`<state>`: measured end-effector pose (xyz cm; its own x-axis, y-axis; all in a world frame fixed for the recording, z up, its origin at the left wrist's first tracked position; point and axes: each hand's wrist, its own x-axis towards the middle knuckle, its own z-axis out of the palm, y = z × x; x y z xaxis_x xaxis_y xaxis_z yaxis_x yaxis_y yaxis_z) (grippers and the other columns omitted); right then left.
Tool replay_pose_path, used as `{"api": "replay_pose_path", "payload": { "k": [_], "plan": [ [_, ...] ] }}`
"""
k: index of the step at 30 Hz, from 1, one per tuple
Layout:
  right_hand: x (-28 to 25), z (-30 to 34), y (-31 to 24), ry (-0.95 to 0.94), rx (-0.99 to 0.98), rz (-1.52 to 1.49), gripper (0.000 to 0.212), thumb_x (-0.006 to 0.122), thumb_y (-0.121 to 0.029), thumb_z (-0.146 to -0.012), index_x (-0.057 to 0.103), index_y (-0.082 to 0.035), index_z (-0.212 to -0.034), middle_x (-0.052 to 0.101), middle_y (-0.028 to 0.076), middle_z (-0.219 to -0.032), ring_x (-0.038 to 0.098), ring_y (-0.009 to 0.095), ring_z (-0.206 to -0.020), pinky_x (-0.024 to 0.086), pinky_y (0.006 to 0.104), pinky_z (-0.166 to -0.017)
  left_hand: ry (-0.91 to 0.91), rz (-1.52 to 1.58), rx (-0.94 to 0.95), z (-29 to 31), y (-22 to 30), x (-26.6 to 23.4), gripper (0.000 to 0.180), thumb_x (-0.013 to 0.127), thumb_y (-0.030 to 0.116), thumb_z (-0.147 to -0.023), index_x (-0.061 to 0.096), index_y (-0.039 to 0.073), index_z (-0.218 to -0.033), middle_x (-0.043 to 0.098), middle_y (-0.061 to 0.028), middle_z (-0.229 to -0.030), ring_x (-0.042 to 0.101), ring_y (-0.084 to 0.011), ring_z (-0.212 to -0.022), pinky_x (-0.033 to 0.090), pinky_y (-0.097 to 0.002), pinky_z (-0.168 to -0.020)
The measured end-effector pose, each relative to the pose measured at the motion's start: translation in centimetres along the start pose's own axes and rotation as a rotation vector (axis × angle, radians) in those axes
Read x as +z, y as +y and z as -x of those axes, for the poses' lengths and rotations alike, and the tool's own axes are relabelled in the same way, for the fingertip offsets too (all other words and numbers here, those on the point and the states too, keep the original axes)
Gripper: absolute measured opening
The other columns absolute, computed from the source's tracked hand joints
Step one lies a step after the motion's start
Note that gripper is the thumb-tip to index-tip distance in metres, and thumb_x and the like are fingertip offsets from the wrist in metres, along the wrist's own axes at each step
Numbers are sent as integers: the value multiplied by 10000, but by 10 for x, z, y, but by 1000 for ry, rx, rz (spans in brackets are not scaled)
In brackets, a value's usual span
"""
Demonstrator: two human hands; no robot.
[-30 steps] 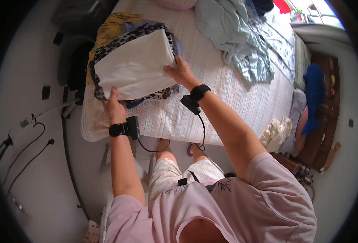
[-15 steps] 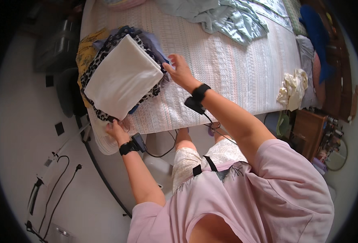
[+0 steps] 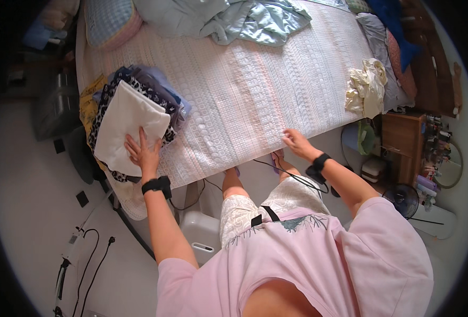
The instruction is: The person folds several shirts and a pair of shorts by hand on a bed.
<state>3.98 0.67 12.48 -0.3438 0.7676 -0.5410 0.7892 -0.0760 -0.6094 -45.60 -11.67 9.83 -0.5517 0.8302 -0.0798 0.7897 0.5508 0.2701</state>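
A white folded cloth (image 3: 123, 119) lies on top of a stack of folded clothes at the bed's left side. My left hand (image 3: 145, 149) rests on its near part, fingers spread and holding nothing. Beneath it show a black-and-white patterned garment (image 3: 103, 98), blue and purple fabric (image 3: 162, 87) and a yellow garment (image 3: 86, 105). My right hand (image 3: 297, 142) is by the bed's front edge, away from the stack. Its fingers are loosely bent, with nothing visible in them. Each wrist wears a black strap with a small device.
The bed (image 3: 234, 100) has a pale textured cover. A light blue crumpled cloth (image 3: 244, 21) and a checked cushion (image 3: 109, 21) lie at the back. To the right is a crumpled cream cloth (image 3: 366, 87). Cables (image 3: 292, 177) hang near my legs, beside a white bin-like container (image 3: 199, 227).
My left hand has moved from the stack's near corner onto the white cloth. My right hand has left the stack's right side and swung right. The view has shifted rightward.
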Motion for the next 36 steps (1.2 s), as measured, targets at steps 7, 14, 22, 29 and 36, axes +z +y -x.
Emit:
{"api": "replay_pose_path", "payload": {
  "k": [7,14,22,29,36],
  "plan": [
    [-148,40,153,206,336,-244,329,571,-269,-857,518,-45,-1093,572,70,-871,578,171,-729,486,290,-607,-5,278,14,64,12,-32,414,586,228,-864,502,138,-1259,325,-220,-1365,312,-372,-1254,308,-419,-996],
    [-264,44,315,466,412,-449,295,562,-217,-830,515,-55,-1072,549,38,-864,530,112,-608,454,265,-511,-143,324,-82,162,126,-82,372,546,163,-879,493,27,-1221,423,-207,-1291,394,-343,-1201,320,-387,-997],
    [-340,-16,363,609,472,-364,593,627,-270,-779,401,-1,-1257,460,218,-1245,445,350,-1158,393,400,-945,-150,11,-239,271,179,-134,411,532,186,-892,445,55,-1272,422,-197,-1269,428,-350,-1142,385,-417,-928],
    [-364,-44,356,573,478,-226,448,668,-233,-719,574,-242,-1157,255,147,-1395,274,337,-1269,322,407,-1019,-238,52,-331,302,219,-174,614,495,424,-889,373,11,-1326,394,-206,-1346,388,-356,-1221,318,-402,-1011],
    [-380,-75,329,418,487,-101,563,688,-206,-671,539,-225,-1214,105,68,-1458,163,310,-1319,283,462,-1037,-211,15,-341,308,216,-157,534,488,332,-915,381,-13,-1308,419,-223,-1314,421,-342,-1188,343,-388,-984]
  ]
}}
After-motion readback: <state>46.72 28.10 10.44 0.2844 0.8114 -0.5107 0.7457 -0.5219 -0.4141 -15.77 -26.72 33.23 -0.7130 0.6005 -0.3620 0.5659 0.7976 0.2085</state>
